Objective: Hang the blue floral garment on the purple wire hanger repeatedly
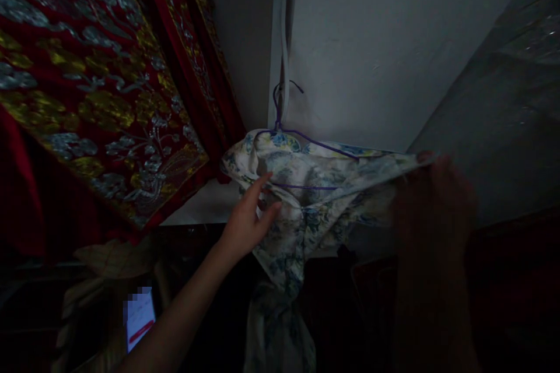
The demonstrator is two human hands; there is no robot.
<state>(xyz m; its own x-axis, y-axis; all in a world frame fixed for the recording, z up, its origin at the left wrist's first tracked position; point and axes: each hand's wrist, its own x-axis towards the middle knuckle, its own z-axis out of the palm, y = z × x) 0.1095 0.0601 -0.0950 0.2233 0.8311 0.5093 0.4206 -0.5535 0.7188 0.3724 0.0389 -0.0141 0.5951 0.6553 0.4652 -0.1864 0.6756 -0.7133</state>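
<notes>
A white garment with a blue and yellow floral print (324,215) hangs on a thin purple wire hanger (321,143). My left hand (247,218) is at the front edge of its neckline, thumb and index finger spread apart. Some fingers of this hand are hidden. On the other side, my right hand (437,178) grips a shoulder part of the garment and pulls it out taut to the right, past the end of the hanger. That hand is dark and slightly blurred. Below the neckline the cloth bunches together and hangs down.
Red cloth with gold and silver embroidery (109,105) fills the upper left. Behind the hanger's hook runs a pale cord (284,41) along a white wall (371,52). A lit phone (140,315) is at lower left, near a woven-looking object (116,259).
</notes>
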